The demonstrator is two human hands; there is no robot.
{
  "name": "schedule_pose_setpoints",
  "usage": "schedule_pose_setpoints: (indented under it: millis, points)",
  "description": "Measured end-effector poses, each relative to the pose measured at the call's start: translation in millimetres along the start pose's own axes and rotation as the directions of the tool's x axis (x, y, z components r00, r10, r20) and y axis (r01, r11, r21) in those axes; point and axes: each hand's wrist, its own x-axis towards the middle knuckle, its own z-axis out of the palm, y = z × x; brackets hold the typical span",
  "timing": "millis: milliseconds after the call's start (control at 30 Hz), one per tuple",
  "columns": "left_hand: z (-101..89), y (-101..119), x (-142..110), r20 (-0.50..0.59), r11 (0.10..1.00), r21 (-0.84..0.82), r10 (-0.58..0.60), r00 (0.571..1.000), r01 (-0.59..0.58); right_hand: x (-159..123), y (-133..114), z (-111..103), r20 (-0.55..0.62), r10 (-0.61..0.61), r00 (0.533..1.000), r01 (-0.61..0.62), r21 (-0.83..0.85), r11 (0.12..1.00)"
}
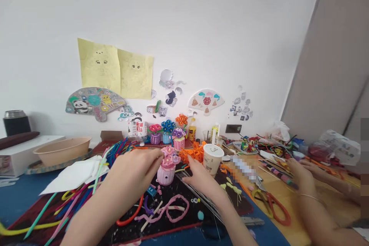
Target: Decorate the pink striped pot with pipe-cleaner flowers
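Observation:
A small pink and lilac pot of fuzzy pipe-cleaner flowers (166, 173) stands upright on the dark mat, between my two hands. My left hand (137, 171) reaches in from the left, back of the hand up, its fingers bent together at the pink blossoms; the fingertips are partly hidden. To the right of the pot, my right hand (200, 178) holds nothing, with thumb and index finger spread apart. Thin metal wires (196, 192) lie beneath it. A pink pipe cleaner (175, 209) curls in front of the pot, close to a blue pencil sharpener-like piece (151, 191).
A lidded paper cup (212, 159) with a straw stands beyond my right hand, near orange pipe cleaners (193, 154). Finished flower pots (168, 132) line the wall. Orange-handled scissors (278, 207) lie right, beside another person's arms (311, 192). Coloured pipe cleaners (72, 207) spread left.

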Motion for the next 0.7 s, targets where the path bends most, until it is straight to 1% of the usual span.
schedule_pose_setpoints:
  millis: [67, 100, 133, 167, 233, 267, 367, 467, 500, 567, 700]
  points:
    - [11.9, -3, -17, 0.133, 0.998, -0.052, -0.032, 0.991, 0.039, -25, -10, -14, -0.037, 0.028, 0.999, -0.031, -0.065, 0.997]
    - [19.9, -6, -26, 0.192, 0.995, -0.085, -0.039, 0.981, 0.056, -38, -13, -18, -0.062, 0.061, 0.996, -0.07, -0.159, 0.985]
    - [28.7, -10, -35, 0.28, 0.99, -0.102, -0.062, 0.958, 0.094, -51, -15, -21, -0.062, 0.09, 0.994, -0.102, -0.224, 0.969]
    - [37.9, -13, -45, 0.318, 0.988, -0.101, -0.083, 0.945, 0.121, -63, -16, -23, -0.049, 0.136, 0.99, -0.144, -0.275, 0.951]
    - [55.4, -19, -62, 0.36, 0.974, -0.166, -0.084, 0.929, 0.152, -82, -13, -22, -0.036, 0.197, 0.98, -0.199, -0.309, 0.93]
    - [62.7, -21, -70, 0.384, 0.965, -0.196, -0.088, 0.919, 0.174, -90, -11, -20, -0.004, 0.23, 0.973, -0.218, -0.337, 0.916]
    - [75.7, -20, -85, 0.4, 0.944, -0.262, -0.084, 0.913, 0.202, -106, -5, -14, 0.078, 0.242, 0.967, -0.198, -0.364, 0.91]
    - [76.5, -12, -91, 0.445, 0.947, -0.23, -0.104, 0.89, 0.225, -115, -3, -10, 0.1, 0.265, 0.959, -0.2, -0.422, 0.884]
    - [75.5, -9, -92, 0.452, 0.949, -0.218, -0.109, 0.885, 0.228, -117, -4, -9, 0.088, 0.265, 0.96, -0.201, -0.442, 0.874]
    - [73.4, -3, -94, 0.442, 0.948, -0.225, -0.108, 0.89, 0.227, -120, -3, -7, 0.048, 0.237, 0.97, -0.189, -0.461, 0.867]
    - [74.1, 3, -96, 0.41, 0.924, -0.314, -0.078, 0.909, 0.22, -120, 5, -1, -0.051, 0.171, 0.984, -0.176, -0.458, 0.872]
